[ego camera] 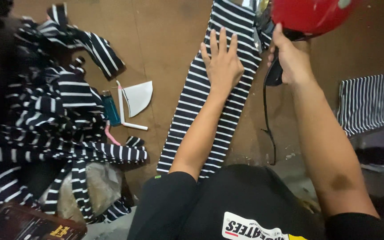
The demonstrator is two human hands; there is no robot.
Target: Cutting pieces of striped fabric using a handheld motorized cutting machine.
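Black shirt [245,200], worn by the person, fills the lower edge; its chest carries a white printed patch with a yellow corner. Striped fabric strip [210,98] lies lengthwise on the brown tabletop [165,40]. Left hand [221,64] presses flat on it, fingers spread. Right hand [290,58] is clamped on the handle below a red appliance [312,15], beside the strip. Keep the strip taut and flat. Blue lighter [110,108], white card piece [138,95] and striped offcuts [63,115] lie left.

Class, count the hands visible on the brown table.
2. The left hand lies flat on the long black-and-white striped fabric strip; the right hand grips the red iron beside it.
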